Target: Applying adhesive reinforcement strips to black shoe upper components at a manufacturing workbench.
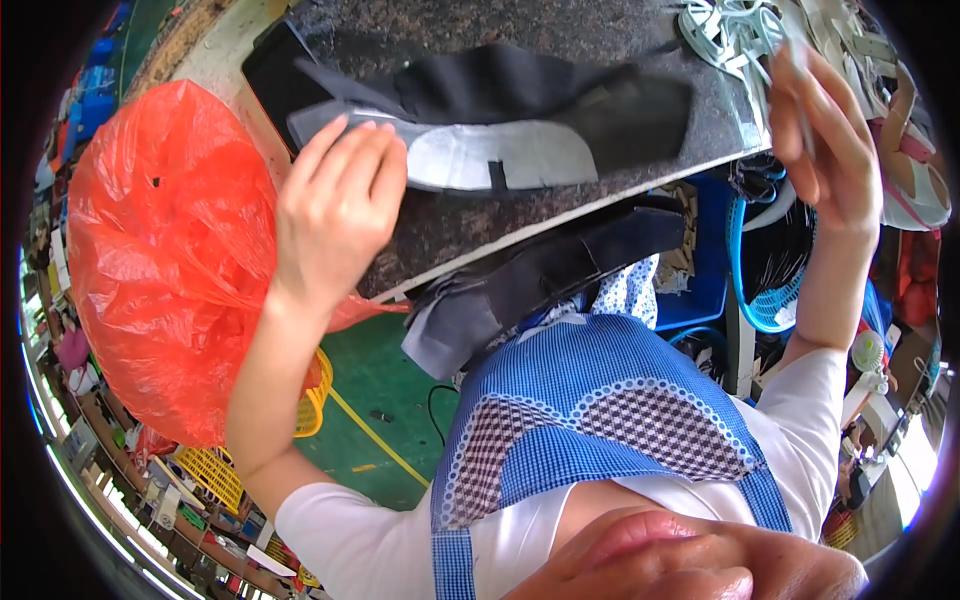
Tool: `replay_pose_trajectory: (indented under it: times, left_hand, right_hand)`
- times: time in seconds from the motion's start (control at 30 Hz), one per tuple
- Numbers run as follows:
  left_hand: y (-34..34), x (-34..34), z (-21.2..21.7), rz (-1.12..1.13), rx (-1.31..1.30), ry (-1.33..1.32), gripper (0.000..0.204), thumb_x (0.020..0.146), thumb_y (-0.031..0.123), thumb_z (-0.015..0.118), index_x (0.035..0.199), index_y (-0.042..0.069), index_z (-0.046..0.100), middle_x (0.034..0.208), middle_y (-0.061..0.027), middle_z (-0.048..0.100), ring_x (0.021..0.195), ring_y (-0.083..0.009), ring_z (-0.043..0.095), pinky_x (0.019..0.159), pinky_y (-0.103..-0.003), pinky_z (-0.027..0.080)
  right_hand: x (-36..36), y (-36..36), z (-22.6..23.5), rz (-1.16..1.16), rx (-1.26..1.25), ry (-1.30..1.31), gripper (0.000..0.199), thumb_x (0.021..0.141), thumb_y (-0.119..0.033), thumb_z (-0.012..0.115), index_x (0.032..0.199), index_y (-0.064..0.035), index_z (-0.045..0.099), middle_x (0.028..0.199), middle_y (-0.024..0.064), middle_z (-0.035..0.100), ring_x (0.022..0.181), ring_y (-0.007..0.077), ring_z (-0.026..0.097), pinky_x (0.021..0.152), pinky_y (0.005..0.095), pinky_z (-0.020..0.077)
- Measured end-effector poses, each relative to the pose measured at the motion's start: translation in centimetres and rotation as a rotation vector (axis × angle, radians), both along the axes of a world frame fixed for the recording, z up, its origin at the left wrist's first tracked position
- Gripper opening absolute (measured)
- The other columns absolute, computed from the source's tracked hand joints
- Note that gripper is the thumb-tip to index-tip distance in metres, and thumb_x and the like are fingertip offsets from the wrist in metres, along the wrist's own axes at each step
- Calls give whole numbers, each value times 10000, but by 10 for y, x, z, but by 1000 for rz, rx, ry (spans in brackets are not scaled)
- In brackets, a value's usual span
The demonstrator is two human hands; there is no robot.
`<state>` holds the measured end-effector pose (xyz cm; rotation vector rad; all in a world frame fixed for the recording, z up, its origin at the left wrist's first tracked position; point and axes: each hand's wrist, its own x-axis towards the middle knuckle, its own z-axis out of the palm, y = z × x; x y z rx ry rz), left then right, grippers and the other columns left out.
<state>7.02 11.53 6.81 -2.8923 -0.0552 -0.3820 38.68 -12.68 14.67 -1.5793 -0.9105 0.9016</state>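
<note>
My left hand (340,205) has its fingers curled on the left end of a black fabric piece with a pale grey-white patch (500,155), lying on the dark speckled tabletop (440,230). More black fabric (480,85) rises in a fold behind the patch. My right hand (830,135) is lifted past the table's right end, thumb and fingers drawn together. Something thin and pale seems pinched there, but blur hides its kind. Across my lap, below the table edge, lie further black fabric pieces (560,260).
A large red plastic bag (170,260) bulges at the table's left side. A flat dark object (275,80) lies at the back left, and pale straps (730,35) at the back right. Below right are a blue crate (700,250) and a blue basket (738,265) holding black pieces.
</note>
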Motion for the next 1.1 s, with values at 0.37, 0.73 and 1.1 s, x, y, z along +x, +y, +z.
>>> replay_pose_trajectory:
  times: [0.37, 0.73, 1.1]
  left_hand:
    - [-129, -30, -39, 264, -549, 60, 754, 751, 257, 829, 1394, -26, 557, 1467, -207, 507, 1339, -344, 501, 1106, -528, 428]
    - [-115, -42, -44, 241, -631, 32, 800, 723, 223, 861, 1417, -3, 534, 1398, -197, 497, 1307, -372, 498, 1079, -450, 479]
    - [-95, -34, -31, 166, -436, 182, 454, 919, 110, 581, 1365, 32, 552, 1459, -214, 528, 1362, -313, 499, 1061, -350, 485]
  right_hand:
    - [-85, 72, -42, 537, -332, -133, 203, 1015, -187, 676, 1047, 12, 704, 778, 49, 710, 575, 48, 569, 512, 203, 450]
    - [-128, 86, -92, 458, -405, -72, 240, 1008, -198, 671, 904, 19, 680, 701, 78, 678, 570, 130, 650, 527, 261, 498]
    - [-104, 69, -55, 430, -542, -522, 202, 898, -200, 744, 873, 0, 726, 649, 140, 649, 578, 271, 655, 556, 348, 497]
